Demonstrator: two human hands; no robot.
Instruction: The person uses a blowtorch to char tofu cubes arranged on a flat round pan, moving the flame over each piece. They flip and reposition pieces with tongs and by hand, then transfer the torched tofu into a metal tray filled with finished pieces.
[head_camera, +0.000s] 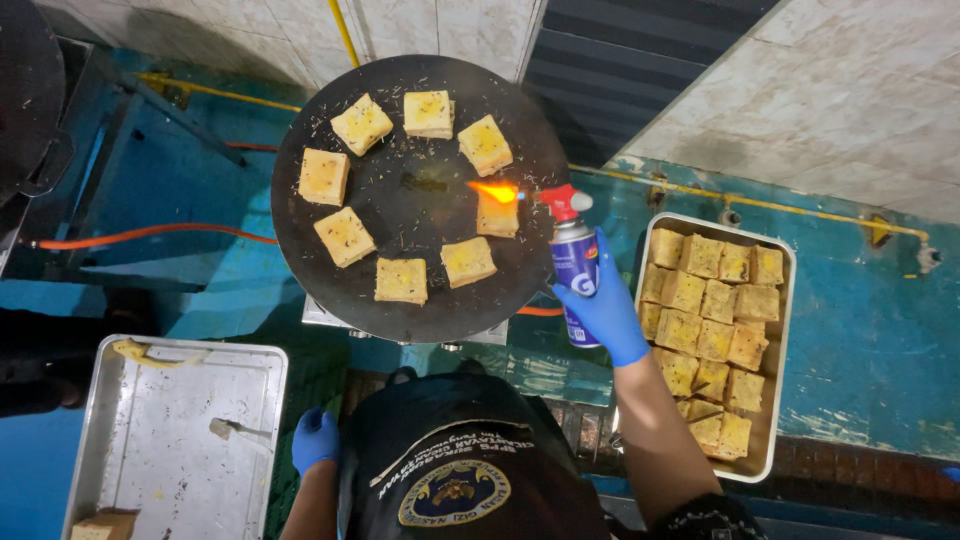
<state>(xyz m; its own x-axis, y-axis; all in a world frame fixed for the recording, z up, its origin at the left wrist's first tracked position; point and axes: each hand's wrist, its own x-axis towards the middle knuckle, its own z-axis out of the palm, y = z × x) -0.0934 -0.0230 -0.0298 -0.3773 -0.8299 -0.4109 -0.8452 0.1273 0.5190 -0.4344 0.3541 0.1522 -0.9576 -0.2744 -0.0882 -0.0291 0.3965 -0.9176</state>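
1. Blue-painted tabletop (860, 330) ran under pale tiled walls, with a yellow pipe (760, 205) along the back and an orange hose (150, 233) at the left.
2. At the centre sat a round black griddle (420, 290); eight square toasted bread pieces lay on it in a rough ring, crumbs scattered between them.
3. Right hand (608, 310), in a blue glove, was clamped round a blue gas torch canister (575, 275) with a red nozzle (560, 202) — held upright just beside the griddle's right edge.
4. An orange flame (493, 190) shot leftward from the nozzle onto the bread square (497, 217) at the right of the ring; the flame touched its top edge.
5. Left hand (316, 438), also blue-gloved, hung low by the person's dark apron (460, 470); its fingers were curled, holding nothing that could be seen.
6. To the right stood a metal tray (788, 300) packed with more bread squares; to the left lay another steel tray (180, 440) — nearly bare, with scraps and one bread piece (105, 524) at its near corner.
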